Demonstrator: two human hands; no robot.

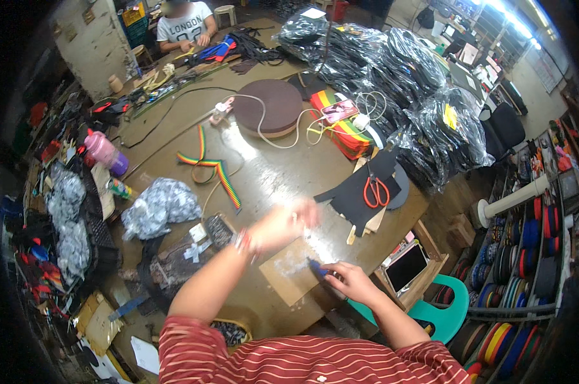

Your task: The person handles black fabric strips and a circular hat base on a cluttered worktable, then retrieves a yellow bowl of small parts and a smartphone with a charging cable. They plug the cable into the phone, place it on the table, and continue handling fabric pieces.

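My right hand [350, 281] is closed on a small dark blue object [317, 267], too small to name, at the right edge of a tan board [294, 294]. Pale, whitish bits or smears lie across the middle of that board. My left hand [297, 221] hangs beyond the board's far edge, blurred by motion, so its fingers cannot be made out. Past it to the right, scissors with red-orange handles [376, 192] rest on black cut material [350, 198]. To the left of my left forearm sits a dark box [219, 230] with small contents.
A striped strap [220, 176] and a crumpled grey-white bundle [161, 208] lie on the table. Farther back stand a large brown roll [267, 105] and plastic-wrapped black goods [379, 64]. An open drawer [411, 272] and a green chair [452, 310] are at the right. Another person [185, 32] works far left.
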